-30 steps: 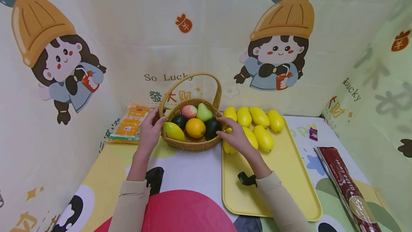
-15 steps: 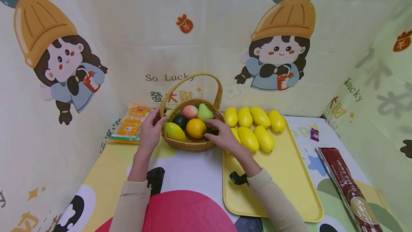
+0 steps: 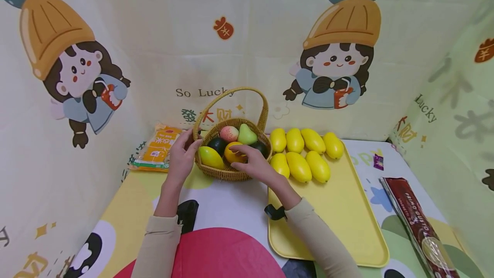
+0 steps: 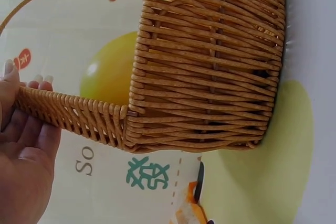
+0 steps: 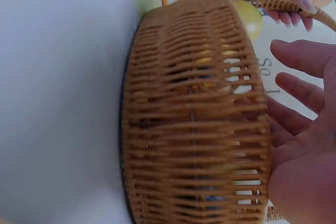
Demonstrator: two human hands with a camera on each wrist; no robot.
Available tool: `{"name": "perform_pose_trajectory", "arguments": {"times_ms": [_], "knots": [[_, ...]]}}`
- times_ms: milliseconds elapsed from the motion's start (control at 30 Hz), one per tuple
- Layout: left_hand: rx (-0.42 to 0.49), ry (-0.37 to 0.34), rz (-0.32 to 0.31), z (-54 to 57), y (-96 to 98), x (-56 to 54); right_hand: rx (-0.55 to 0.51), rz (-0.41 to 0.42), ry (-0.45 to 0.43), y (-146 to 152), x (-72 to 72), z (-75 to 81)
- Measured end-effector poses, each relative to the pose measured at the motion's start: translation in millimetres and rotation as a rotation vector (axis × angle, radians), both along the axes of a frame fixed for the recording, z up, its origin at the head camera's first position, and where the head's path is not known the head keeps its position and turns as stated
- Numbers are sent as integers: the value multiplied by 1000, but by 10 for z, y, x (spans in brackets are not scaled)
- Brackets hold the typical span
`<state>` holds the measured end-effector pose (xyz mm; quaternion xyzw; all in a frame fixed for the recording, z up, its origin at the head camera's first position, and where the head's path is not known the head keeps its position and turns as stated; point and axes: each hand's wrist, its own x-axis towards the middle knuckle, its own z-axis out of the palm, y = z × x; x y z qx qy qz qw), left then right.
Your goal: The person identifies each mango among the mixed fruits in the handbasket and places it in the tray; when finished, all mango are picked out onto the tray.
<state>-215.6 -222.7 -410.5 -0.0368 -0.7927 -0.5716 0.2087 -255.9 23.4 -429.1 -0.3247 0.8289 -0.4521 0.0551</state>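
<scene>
A wicker basket (image 3: pixel 224 175) with an arched handle stands at the back of the table. My left hand (image 3: pixel 181 155) holds the handle's left base, thumb on one side and fingers on the other in the left wrist view. Reaching over the front rim, my right hand (image 3: pixel 256 164) has its fingers spread and partly covers an orange (image 3: pixel 230 154). Around that fruit lie a yellow-green mango (image 3: pixel 211 158), a pink peach (image 3: pixel 229 134), a green pear (image 3: pixel 246 135) and two dark, avocado-like fruits, one at left (image 3: pixel 217 145) and one at right (image 3: pixel 261 147).
Several yellow mangoes (image 3: pixel 299 167) lie at the back of a yellow tray (image 3: pixel 328 226) right of the basket. An orange food bag (image 3: pixel 156 149) stands at back left. On the right are a spaghetti packet (image 3: pixel 418 226) and a small purple wrapped sweet (image 3: pixel 378 162).
My right hand has moved left from the basket's right rim, past the dark fruit, to over the orange. My left hand has kept its hold on the handle.
</scene>
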Motion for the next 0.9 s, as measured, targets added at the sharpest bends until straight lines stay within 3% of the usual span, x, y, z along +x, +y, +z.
{"name": "perform_pose_trajectory", "arguments": {"times_ms": [233, 500, 700, 900], "knots": [[6, -28, 3, 57, 23, 27, 21, 29, -27, -157, -8, 14], [-45, -30, 8, 257, 122, 166, 81, 55, -25, -324, -79, 8], [-15, -46, 15, 114, 53, 83, 137, 63, -6, -443, -115, -16], [-20, -20, 5, 2, 6, 8, 179, 25, -4, -536, -124, -40]]}}
